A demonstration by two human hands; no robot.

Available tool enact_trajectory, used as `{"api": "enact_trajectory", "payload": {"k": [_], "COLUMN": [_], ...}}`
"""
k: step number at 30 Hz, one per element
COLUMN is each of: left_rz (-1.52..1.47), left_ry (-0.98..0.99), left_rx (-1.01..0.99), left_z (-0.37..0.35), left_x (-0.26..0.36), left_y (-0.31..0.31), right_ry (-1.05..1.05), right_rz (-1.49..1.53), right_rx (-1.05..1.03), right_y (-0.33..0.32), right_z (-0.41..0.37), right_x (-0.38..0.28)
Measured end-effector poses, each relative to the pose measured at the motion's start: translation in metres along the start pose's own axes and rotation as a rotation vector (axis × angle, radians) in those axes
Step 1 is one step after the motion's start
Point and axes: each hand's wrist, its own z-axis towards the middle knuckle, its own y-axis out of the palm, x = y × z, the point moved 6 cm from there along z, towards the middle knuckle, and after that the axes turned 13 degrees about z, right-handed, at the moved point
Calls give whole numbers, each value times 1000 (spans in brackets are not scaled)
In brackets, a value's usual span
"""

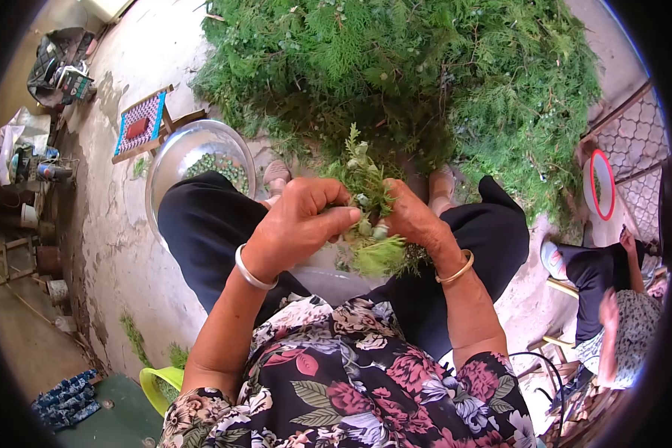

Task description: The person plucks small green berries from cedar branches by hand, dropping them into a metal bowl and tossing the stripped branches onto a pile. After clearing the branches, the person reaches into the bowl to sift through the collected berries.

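Observation:
In front of my lap, my right hand [411,216] is closed around a leafy evergreen sprig [364,175] that carries small pale-green cones. Close beside it on the left, my left hand [299,222] has thumb and fingers pinched together at the sprig's edge. Whatever sits between those fingertips is hidden. To the left of my knee, a wide metal basin [157,175] holds many small green cones [220,170]. Beyond my feet lies a large heap of cut evergreen branches [396,60].
A stool with a woven seat [140,127] stands behind the basin. At the right, another person [612,321] sits near a red-and-white ring [599,184]. A yellow-green container [157,392] is by my left elbow, and clutter [60,67] lines the far left.

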Motion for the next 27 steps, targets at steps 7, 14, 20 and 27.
{"api": "enact_trajectory", "payload": {"k": [7, 14, 20, 27], "left_rz": [181, -374, -217, 366], "left_ry": [98, 3, 117, 141], "left_rx": [270, 43, 25, 410], "left_z": [-3, -5, -8, -15], "left_x": [0, -21, -14, -2], "left_y": [-18, -3, -1, -15], "right_ry": [-95, -122, -218, -79], "right_rz": [-23, -3, -173, 192], "right_rx": [-64, -74, -162, -93], "right_y": [11, 6, 12, 11], "right_z": [2, 0, 1, 1], "right_x": [-2, -5, -6, -8]}}
